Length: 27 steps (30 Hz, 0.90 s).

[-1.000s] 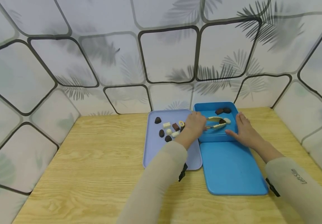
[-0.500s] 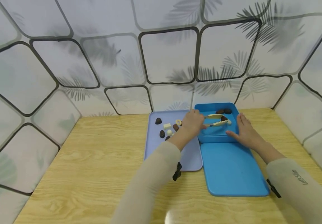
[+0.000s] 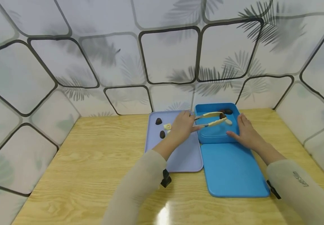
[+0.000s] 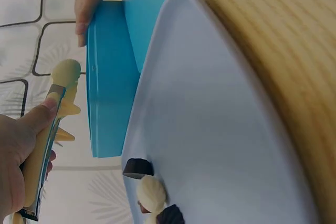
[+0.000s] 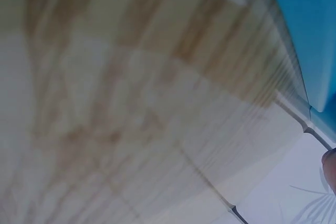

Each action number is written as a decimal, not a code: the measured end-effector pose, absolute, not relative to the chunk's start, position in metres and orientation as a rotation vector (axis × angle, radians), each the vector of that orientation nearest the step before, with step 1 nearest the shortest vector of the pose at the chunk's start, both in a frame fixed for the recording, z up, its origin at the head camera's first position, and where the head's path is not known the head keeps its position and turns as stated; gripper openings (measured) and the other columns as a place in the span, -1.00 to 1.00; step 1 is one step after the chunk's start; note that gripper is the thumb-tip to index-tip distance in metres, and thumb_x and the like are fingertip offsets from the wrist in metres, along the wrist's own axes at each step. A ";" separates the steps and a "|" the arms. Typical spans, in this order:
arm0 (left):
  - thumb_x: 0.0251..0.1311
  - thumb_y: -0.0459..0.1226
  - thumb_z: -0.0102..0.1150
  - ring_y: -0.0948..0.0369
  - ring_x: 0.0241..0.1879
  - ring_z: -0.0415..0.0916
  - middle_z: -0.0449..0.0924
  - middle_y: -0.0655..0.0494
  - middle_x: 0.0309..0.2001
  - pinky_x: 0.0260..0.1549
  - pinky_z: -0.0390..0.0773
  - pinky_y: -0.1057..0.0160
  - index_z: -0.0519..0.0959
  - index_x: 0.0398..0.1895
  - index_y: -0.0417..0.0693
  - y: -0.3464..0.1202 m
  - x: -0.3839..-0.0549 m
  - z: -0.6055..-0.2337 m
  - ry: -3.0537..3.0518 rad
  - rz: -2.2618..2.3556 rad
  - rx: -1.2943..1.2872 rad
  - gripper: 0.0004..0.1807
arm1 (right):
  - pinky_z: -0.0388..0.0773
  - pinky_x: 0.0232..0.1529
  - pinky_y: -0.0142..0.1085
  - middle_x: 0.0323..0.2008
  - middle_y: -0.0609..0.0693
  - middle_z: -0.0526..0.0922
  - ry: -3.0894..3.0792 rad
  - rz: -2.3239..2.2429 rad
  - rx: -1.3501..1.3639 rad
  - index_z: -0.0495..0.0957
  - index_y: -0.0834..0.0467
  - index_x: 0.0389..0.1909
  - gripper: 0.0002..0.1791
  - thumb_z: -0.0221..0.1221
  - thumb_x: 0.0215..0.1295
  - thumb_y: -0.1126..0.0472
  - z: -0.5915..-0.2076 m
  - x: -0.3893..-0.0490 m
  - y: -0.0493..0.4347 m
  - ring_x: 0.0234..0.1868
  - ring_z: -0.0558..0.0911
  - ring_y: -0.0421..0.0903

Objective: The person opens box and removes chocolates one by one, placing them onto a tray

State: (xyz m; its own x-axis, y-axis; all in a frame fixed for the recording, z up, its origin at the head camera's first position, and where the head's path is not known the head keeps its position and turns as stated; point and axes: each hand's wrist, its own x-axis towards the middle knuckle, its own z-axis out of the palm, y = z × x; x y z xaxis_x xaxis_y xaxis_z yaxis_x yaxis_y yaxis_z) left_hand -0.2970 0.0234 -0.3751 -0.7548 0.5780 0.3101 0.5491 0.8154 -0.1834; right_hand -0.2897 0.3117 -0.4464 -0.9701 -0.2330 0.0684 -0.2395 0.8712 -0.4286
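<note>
My left hand grips a pair of tongs with cream tips over the shallow blue box. Between the tong tips a dark chocolate-like piece shows; whether they pinch it I cannot tell. A white piece and a dark piece lie in the box. My right hand rests on the box's right wall, fingers extended and thumb spread over the front corner. Up close, the left wrist view shows the tongs in my left hand, thumb pressed along them.
Left of the box lies a lilac tray with more dark pieces and cream pieces, some hidden behind my left hand. A flat blue lid lies in front of the box. A patterned wall stands behind the wooden table.
My left hand and the tongs have moved left, the tips drawing back from the white piece. The dark piece between the tips now appears farther back. My right hand has stayed on the box.
</note>
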 end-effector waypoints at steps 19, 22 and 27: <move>-0.02 0.01 0.35 0.18 -0.38 0.39 0.49 0.06 -0.38 -0.41 0.44 0.31 0.60 -0.12 -0.20 -0.033 -0.260 -0.388 -2.568 -0.467 -0.823 -0.48 | -0.20 0.32 0.28 0.39 0.50 -0.37 -2.997 0.720 0.399 -0.41 0.50 0.38 0.14 -0.03 0.32 -0.28 -0.448 -0.288 0.313 0.38 -0.25 0.48; -0.04 0.00 0.37 0.15 -0.37 0.42 0.51 0.02 -0.38 -0.40 0.47 0.26 0.61 -0.13 -0.24 -0.045 -0.255 -0.391 -2.528 -0.477 -0.834 -0.47 | -0.20 0.32 0.28 0.39 0.50 -0.38 -3.004 0.716 0.394 -0.43 0.49 0.38 0.13 -0.03 0.33 -0.28 -0.448 -0.288 0.314 0.38 -0.26 0.48; -0.09 0.00 0.38 0.14 -0.38 0.42 0.48 0.02 -0.41 -0.42 0.47 0.24 0.61 -0.14 -0.24 -0.068 -0.245 -0.397 -2.499 -0.473 -0.824 -0.46 | -0.22 0.33 0.26 0.39 0.51 -0.37 -2.989 0.733 0.411 -0.41 0.50 0.38 0.13 -0.02 0.33 -0.27 -0.449 -0.288 0.314 0.39 -0.28 0.46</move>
